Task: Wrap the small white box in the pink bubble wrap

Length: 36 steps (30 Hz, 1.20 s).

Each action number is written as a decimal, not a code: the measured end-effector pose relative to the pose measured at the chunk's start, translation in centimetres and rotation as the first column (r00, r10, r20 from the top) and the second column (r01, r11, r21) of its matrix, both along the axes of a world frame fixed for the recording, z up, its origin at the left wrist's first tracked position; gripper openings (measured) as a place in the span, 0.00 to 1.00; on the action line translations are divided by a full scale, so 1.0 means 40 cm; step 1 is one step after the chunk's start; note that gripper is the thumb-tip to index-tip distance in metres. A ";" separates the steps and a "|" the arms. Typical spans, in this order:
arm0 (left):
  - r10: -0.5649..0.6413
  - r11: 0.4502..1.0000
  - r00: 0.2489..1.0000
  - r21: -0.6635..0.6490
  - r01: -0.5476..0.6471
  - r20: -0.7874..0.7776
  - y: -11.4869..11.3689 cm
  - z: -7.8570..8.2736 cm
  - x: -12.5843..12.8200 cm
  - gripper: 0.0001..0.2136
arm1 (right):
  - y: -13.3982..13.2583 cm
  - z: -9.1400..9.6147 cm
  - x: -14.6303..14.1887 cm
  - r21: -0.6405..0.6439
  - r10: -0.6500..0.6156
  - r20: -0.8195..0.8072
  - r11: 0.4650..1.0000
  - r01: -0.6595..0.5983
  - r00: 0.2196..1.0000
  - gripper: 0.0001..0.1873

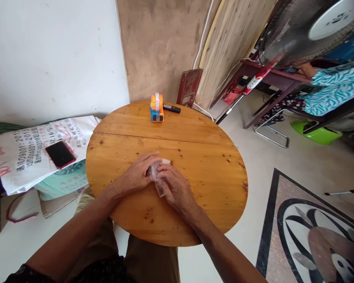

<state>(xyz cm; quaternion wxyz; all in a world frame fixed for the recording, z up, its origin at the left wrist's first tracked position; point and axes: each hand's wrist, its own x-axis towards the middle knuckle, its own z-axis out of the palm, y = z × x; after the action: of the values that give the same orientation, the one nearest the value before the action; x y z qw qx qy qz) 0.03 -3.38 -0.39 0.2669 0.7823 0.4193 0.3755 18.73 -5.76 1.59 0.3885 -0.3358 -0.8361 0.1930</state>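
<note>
A crumpled, see-through plastic wrapper (160, 188) is between my two hands, just above or on the round wooden table (212, 165). My left hand (135, 173) curls around its left side with the thumb and fingers closed on it. From the right, my right hand (178, 188) grips it with bent fingers. A whitish tip (165, 161) shows beyond the fingers; I cannot tell whether it is part of the wrapper or something inside it. Part of the wrapper hangs down between the hands.
At the table's far edge stand an orange and blue tape dispenser (157, 108) and a black, slim device (171, 108). A phone (60, 154) lies on printed sacks (32, 145) to the left. A standing fan (301, 35), a chair (190, 86) and a seated person (336, 86) are beyond.
</note>
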 end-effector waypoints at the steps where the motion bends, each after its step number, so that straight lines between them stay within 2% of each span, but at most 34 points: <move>1: 0.003 1.000 1.000 0.009 -0.003 0.025 0.001 0.001 0.002 0.18 | 0.003 0.004 0.002 -0.024 0.002 -0.011 1.000 -0.002 1.000 0.08; 4: 0.049 0.999 0.993 0.003 -0.050 0.103 0.000 0.009 0.007 0.17 | 0.021 0.031 0.008 -0.171 0.009 -0.084 0.985 -0.023 0.996 0.07; 7: 0.116 0.981 0.974 -0.179 -0.082 0.193 -0.003 0.024 0.009 0.14 | 0.061 0.061 0.010 -0.408 -0.027 -0.188 0.912 -0.053 0.982 0.04; 8: 0.118 0.959 0.967 -0.279 -0.052 0.226 -0.004 0.030 0.008 0.13 | 0.077 0.066 0.008 -0.477 -0.049 -0.221 0.876 -0.064 0.974 0.05; 11: 0.127 0.845 0.939 -0.530 0.067 0.321 -0.005 0.046 0.007 0.13 | 0.125 0.058 -0.002 -0.611 -0.104 -0.322 0.782 -0.122 0.941 0.12; 13: 0.175 0.795 0.924 -0.602 0.071 0.340 -0.002 0.053 0.007 0.15 | 0.147 0.041 -0.010 -0.666 -0.141 -0.368 0.730 -0.155 0.919 0.16; 16: 0.220 0.772 0.919 -0.634 0.040 0.326 0.005 0.055 0.007 0.16 | 0.156 0.022 -0.012 -0.707 -0.181 -0.399 0.685 -0.176 0.899 0.18; 21: 0.233 0.774 0.923 -0.633 0.014 0.306 0.016 0.052 0.003 0.15 | 0.137 0.032 0.008 -0.690 -0.112 -0.438 0.678 -0.254 0.892 0.22; 23: 0.248 0.773 0.919 -0.634 0.003 0.307 0.015 0.053 0.003 0.16 | 0.128 0.038 0.014 -0.696 -0.121 -0.431 0.675 -0.244 0.894 0.26; 26: 0.272 0.771 0.910 -0.636 -0.012 0.313 0.010 0.058 0.007 0.16 | 0.117 0.039 0.013 -0.686 -0.178 -0.438 0.700 -0.200 0.881 0.28; 30: 0.304 0.792 0.907 -0.606 -0.070 0.292 0.006 0.057 0.015 0.15 | 0.113 0.028 0.004 -0.644 -0.200 -0.461 0.745 -0.171 0.865 0.25; 36: 0.323 0.821 0.904 -0.558 -0.120 0.280 0.009 0.038 0.019 0.15 | 0.119 0.015 0.003 -0.640 -0.152 -0.362 0.758 -0.126 0.920 0.18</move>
<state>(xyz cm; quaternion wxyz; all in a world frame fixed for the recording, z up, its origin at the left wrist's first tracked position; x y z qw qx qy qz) 0.80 -3.02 1.13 0.4977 0.5403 0.5390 0.4122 18.85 -1.01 2.20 0.4080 -0.4100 -0.6184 0.5320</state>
